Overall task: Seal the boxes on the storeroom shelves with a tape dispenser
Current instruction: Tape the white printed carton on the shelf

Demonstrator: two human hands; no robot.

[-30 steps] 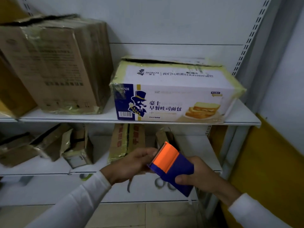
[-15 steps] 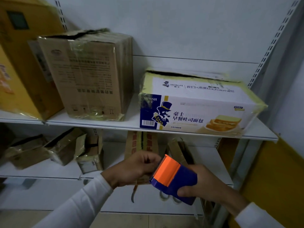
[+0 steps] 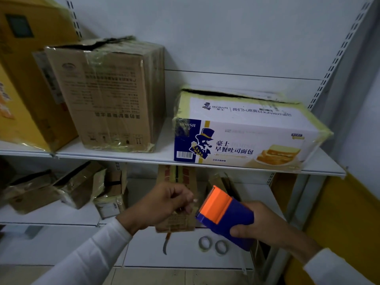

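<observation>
A person's right hand wraps around a blue-and-orange tape dispenser at 5 o'clock, below the shelf's white bread carton, whose top flap gapes. The left hand pinches just off the blade, apparently drawing clear tape. The dispenser looks light, rigid plastic, best gripped by its body, away from the serrated edge.

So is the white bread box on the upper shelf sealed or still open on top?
Still open: the white bread box shows a dark gap along its back top edge where the flap lifts, though yellowish tape wraps its corners.
</observation>
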